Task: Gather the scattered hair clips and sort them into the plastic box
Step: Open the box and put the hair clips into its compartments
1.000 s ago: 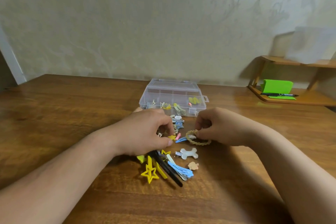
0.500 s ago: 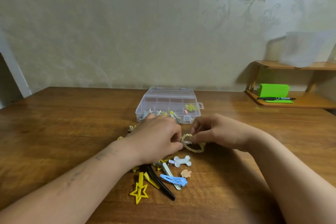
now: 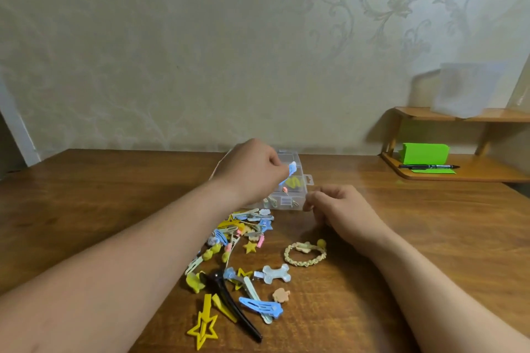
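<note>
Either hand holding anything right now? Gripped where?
Left hand pinches a blue clip near its middle, over the plastic box. Right hand holds nothing visible.

L hand (image 3: 252,169) pinching blue clip (image 3: 290,170) over plastic box (image 3: 299,198), R hand (image 3: 341,209) curled beside it
</note>
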Demonstrator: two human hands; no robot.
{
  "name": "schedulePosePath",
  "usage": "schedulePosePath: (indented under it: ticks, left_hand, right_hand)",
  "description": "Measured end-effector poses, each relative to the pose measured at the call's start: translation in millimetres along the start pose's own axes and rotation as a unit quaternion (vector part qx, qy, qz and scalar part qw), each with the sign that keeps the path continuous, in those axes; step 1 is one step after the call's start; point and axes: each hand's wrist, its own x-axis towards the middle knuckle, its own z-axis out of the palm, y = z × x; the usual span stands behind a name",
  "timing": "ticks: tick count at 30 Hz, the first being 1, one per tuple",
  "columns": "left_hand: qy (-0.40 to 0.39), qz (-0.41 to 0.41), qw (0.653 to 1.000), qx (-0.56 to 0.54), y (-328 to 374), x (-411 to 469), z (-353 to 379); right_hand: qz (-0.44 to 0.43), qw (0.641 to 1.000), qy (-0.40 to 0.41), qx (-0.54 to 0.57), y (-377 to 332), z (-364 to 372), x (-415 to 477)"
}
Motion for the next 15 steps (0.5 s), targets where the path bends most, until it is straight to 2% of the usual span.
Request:
schedulePosePath:
  ticks: [7, 15]
  left_hand:
    - [-0.117, -0.095, 0.98, 0.13, 22, 46, 29]
    - [-0.107, -0.112, 0.979, 0.131, 19, 52, 47]
  right_hand:
    - [0.006, 0.995, 0.034, 0.089, 9, -1, 6]
    - [0.004, 0.994, 0.062, 0.089, 7, 1, 5]
